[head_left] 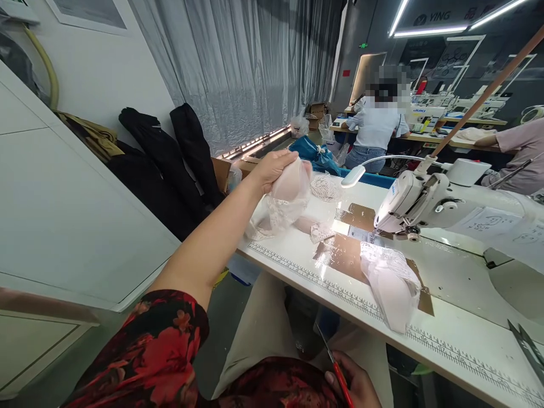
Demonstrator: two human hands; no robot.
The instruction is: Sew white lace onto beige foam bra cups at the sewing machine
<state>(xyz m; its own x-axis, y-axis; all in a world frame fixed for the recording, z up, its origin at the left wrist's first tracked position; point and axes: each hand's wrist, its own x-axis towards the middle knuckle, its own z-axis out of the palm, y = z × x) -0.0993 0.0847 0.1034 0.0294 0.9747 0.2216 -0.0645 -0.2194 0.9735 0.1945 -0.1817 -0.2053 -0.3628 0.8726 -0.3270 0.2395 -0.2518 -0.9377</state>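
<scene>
My left hand (276,168) is closed on a pale pink bra cup (291,182) with lace trim, raised over the table's far left end. Lace and sheer fabric (266,221) hang below it onto the tabletop. Low over my lap, my right hand (355,378) grips a slim red-handled tool (340,375) with a thin, dark, pointed end; its exact kind is unclear. Another lace-trimmed bra cup (393,289) lies near the front edge, in front of the sewing machine (442,198). A small lace piece (322,232) rests left of the needle area.
A printed ruler (314,275) runs along the table's front edge. Dark scissors (527,345) lie at the right. A bundle of lace (325,187) sits behind my left hand, near a lamp (353,175). Black rolls (191,153) lean at left. Two other people sit beyond.
</scene>
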